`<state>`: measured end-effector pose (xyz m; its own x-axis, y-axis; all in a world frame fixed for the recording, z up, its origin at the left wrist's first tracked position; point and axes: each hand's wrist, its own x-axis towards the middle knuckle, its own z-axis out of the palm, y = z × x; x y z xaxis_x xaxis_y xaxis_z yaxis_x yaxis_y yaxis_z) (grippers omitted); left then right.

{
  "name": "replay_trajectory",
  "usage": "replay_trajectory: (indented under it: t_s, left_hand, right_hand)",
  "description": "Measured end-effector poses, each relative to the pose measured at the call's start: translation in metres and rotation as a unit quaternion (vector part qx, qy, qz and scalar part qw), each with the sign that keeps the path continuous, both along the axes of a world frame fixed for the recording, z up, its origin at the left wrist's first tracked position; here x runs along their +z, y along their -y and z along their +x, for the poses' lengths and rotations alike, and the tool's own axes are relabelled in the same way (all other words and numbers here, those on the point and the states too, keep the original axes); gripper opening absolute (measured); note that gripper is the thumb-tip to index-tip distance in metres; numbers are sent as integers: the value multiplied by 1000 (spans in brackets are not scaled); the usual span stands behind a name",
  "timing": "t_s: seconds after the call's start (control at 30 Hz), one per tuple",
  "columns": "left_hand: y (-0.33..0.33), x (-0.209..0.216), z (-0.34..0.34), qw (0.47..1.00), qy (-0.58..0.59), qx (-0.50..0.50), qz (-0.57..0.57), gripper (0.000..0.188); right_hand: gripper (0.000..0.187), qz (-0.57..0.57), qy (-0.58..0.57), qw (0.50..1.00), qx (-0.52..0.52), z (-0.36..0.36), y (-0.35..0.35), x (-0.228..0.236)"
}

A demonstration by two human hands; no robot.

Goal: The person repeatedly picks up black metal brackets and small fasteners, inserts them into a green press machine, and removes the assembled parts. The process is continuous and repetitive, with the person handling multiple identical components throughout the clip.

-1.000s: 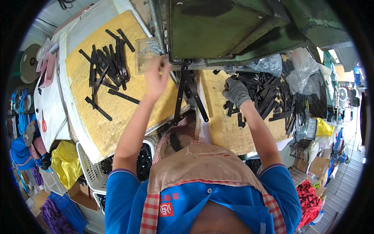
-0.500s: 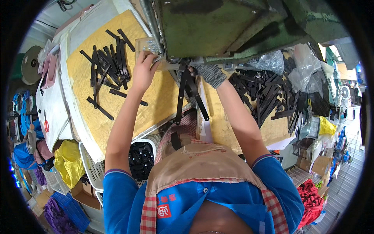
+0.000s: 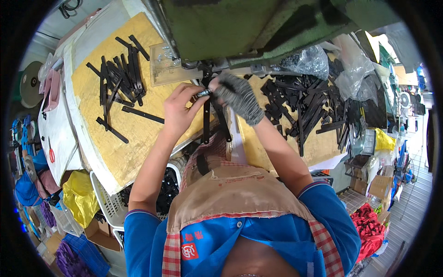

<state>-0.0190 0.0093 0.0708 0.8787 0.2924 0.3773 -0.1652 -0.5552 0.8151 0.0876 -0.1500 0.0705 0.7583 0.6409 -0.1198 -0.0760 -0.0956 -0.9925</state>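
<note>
Blue shirt, tan apron

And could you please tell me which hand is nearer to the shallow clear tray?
The left: the bare left hand is just below the tray in the picture, while the gloved right hand is farther off, to its lower right.

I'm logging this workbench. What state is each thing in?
Left hand: bare, pinching shiny metal piece
Right hand: gloved, curled, grip unclear
Middle strips: near ends splayed
Left-side strips: mostly heaped, some apart
Right-side strips: heaped, overlapping
Shallow tray: holding small metal bits
Plastic bag: crumpled
White basket: open-topped, partly hidden
</note>
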Motion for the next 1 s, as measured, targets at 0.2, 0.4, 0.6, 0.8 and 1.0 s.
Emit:
replay_trajectory:
  t_s: [0.2, 0.4, 0.6, 0.8, 1.0]
  left_hand:
    - [29, -9, -8, 888, -57, -61, -453, 23]
    - [50, -10, -5, 859, -97, 39, -500, 28]
    - [58, 2, 0, 749, -204, 58, -628, 43]
    - [45, -13, -4, 599, -299, -39, -742, 38]
    - [61, -13, -8, 625, -176, 39, -760, 34]
  right_hand:
    - [18, 139, -166, 976, 11, -21, 18, -11]
    - [16, 2, 271, 962, -20, -33, 23, -4]
    - [21, -14, 495, 869, 21, -36, 30, 1]
    - [25, 4, 492, 870, 36, -37, 36, 7]
    - [21, 2, 392, 920, 19, -47, 33, 12]
